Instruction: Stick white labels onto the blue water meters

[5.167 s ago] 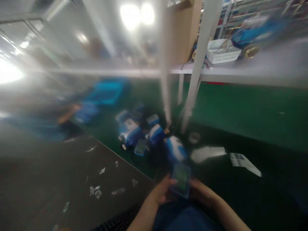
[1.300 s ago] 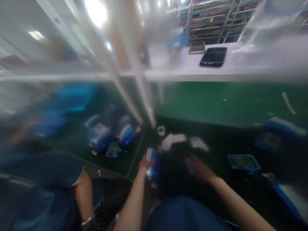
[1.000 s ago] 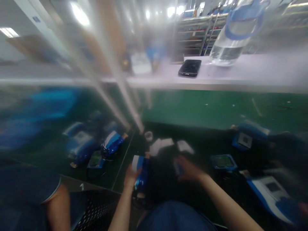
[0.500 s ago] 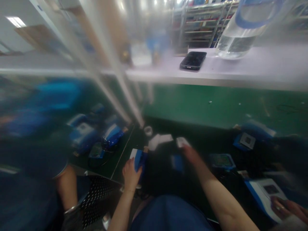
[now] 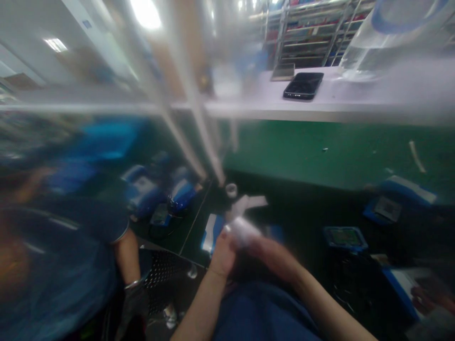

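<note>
Below the part-filled bottle (image 5: pixel 368 54), the fingers (image 5: pixel 256 242) of both hands (image 5: pixel 223 255) (image 5: pixel 275 258) grip white paper (image 5: pixel 243 230).

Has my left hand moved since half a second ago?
Yes, rightward. Against the small white ring, the left hand was well off to the left; now it is almost straight below it in the view.

Both forearms (image 5: pixel 202 304) are slanting inward; the left hand (image 5: pixel 224 254) is holding its fingers bent, close to the blurred right hand (image 5: pixel 270 252).
</note>
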Demonstrator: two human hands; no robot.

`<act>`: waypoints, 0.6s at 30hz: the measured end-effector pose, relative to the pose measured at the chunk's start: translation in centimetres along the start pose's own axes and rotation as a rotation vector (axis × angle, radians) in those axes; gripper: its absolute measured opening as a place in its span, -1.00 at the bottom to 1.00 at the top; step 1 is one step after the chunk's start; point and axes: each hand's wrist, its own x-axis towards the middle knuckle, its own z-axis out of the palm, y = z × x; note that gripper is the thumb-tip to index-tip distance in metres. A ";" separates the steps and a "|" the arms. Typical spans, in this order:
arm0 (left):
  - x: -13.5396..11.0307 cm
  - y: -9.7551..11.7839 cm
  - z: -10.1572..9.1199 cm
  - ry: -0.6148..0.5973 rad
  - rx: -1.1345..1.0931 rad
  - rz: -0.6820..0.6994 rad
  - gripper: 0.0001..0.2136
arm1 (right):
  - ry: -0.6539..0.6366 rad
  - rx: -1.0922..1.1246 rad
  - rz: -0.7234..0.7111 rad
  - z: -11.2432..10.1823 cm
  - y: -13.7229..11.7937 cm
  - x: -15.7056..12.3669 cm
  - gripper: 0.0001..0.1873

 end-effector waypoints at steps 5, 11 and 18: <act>-2.4 1.7 -1.0 0.117 0.287 0.108 -0.79 | 0.109 -0.568 0.064 1.5 -2.6 -1.3 -0.70; -3.6 1.8 -0.7 0.148 0.125 0.025 -0.85 | 0.385 -0.990 -0.299 4.2 -4.9 0.4 -0.77; -4.4 2.0 -1.2 0.151 0.017 0.034 -0.84 | 0.324 -1.003 -0.298 5.5 -3.9 2.3 -0.82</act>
